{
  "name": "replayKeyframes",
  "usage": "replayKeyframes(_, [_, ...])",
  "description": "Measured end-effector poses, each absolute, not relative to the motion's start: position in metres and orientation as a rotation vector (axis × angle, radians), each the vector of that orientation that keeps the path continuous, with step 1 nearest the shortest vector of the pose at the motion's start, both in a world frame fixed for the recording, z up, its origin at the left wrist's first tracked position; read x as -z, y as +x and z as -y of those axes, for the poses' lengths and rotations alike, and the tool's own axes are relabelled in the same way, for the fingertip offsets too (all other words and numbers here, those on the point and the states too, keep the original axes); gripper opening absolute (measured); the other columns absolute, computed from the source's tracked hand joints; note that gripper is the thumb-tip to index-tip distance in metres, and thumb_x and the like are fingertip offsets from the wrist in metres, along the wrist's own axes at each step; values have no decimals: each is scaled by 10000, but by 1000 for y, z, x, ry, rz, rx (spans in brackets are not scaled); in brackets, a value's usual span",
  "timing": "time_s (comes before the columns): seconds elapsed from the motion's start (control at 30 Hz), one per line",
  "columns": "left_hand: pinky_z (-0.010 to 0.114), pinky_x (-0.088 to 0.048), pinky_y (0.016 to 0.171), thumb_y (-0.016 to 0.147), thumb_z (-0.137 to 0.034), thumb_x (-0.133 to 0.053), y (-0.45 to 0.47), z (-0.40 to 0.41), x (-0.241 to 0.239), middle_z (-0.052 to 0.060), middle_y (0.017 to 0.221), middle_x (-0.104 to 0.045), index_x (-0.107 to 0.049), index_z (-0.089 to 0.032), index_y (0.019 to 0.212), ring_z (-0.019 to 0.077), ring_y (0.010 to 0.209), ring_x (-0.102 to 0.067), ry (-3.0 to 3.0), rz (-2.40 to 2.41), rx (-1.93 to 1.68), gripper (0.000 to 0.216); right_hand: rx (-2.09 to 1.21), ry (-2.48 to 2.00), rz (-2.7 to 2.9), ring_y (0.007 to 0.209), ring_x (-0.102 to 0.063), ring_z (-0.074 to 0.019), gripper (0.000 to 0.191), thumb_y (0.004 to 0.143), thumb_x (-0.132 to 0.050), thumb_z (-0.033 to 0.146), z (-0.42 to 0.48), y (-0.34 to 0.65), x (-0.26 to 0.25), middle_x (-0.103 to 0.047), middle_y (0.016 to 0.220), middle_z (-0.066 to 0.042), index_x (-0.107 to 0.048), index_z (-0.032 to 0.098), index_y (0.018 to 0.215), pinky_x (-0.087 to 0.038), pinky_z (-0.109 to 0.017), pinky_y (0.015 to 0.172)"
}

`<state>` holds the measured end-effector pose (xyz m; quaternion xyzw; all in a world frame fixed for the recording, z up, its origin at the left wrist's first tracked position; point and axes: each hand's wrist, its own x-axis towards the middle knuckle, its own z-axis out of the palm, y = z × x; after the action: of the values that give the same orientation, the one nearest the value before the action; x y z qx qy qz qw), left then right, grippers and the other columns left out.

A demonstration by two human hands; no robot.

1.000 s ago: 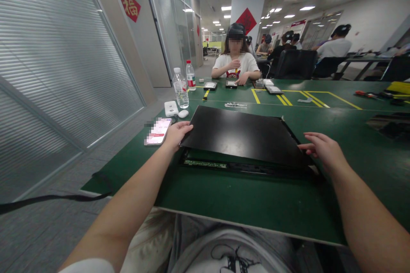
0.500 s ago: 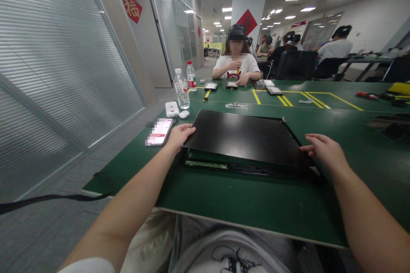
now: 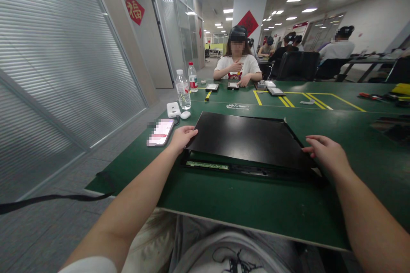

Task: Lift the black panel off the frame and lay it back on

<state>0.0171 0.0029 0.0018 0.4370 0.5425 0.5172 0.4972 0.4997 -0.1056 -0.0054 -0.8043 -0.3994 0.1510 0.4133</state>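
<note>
A black, glossy flat screen panel (image 3: 246,138) lies tilted over a thin black frame (image 3: 269,172), whose near edge carries a narrow green circuit board (image 3: 207,165). My left hand (image 3: 182,138) pinches the panel's left edge between thumb and fingers. At the right edge, my right hand (image 3: 328,153) has its fingertips on the panel near its front corner, the fingers curled and drawn together. The near side of the panel sits apart from the frame, leaving the board strip exposed. Most of the frame is hidden under the panel.
Left of the panel are a phone (image 3: 161,132), a white power bank (image 3: 173,110), a white rounded case (image 3: 185,115) and two water bottles (image 3: 183,91). A person (image 3: 237,66) sits opposite, hands at a small drive (image 3: 233,86). Tools (image 3: 371,95) lie far right.
The view has shifted slightly, moving everything a little right and down in the picture. Both hands keep their places at the panel's edges, and the panel has hardly moved.
</note>
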Motion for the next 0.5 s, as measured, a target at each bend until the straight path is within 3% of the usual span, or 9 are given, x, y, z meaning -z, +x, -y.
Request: replayKeyframes(0.5, [334, -606, 814, 623, -230, -989, 17, -5, 0, 47, 838, -834, -762, -171, 909, 234, 819, -791, 1123, -1366, -1182, 370, -371, -2236, 1026, 862, -756, -308, 425, 849, -616, 476, 106, 490, -9, -819, 840, -64, -785, 266, 1177, -554, -419, 766])
